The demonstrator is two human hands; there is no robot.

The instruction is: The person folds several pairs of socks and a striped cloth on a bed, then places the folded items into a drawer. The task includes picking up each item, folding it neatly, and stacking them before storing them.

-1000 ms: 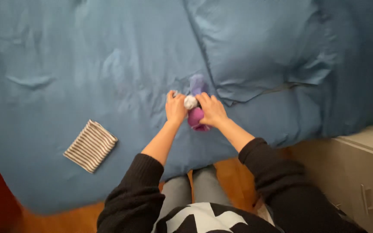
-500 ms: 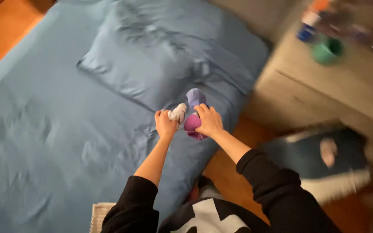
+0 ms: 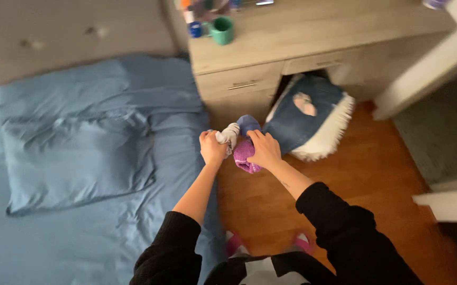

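Turning away from the blue bed [image 3: 80,158], I now hold the socks [image 3: 241,145] above the wooden floor [image 3: 355,184], near the bench [image 3: 302,31], my left hand [image 3: 212,148] and right hand [image 3: 263,150] both pinching them closed together.

The sock bundle [image 3: 243,148] no longer rests on the blue bed [image 3: 80,158]; both hands, left hand [image 3: 212,148] and right hand [image 3: 264,149], now hold it over the wooden floor [image 3: 366,174], near the dresser [image 3: 271,58].
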